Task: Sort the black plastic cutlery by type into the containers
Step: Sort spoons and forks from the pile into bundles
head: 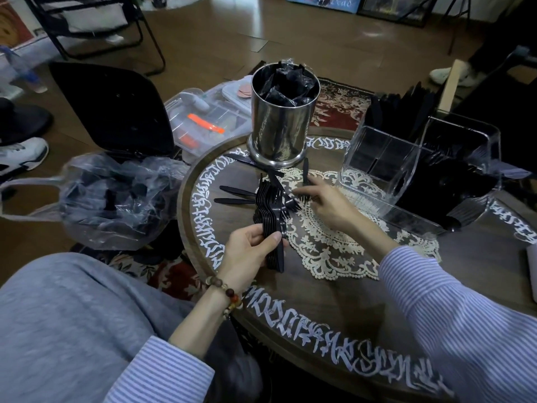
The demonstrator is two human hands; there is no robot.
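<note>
My left hand (250, 248) grips a nested stack of black plastic forks (271, 212) by the handles, tines pointing away over the table. My right hand (325, 202) reaches across the lace doily, its fingertips touching a loose black fork (293, 203) lying there. Two black handles (235, 196) and more loose cutlery (305, 170) lie near the steel cylinder (279, 132), which holds crumpled black wrappers. A clear divided container (386, 158) stands at the right, with black cutlery in its far compartments.
The round wooden table (348, 301) carries white script around its rim and a lace doily (328, 245). A clear plastic bag (116, 199) of black items sits left of the table, behind it a clear box (209, 120) with orange parts.
</note>
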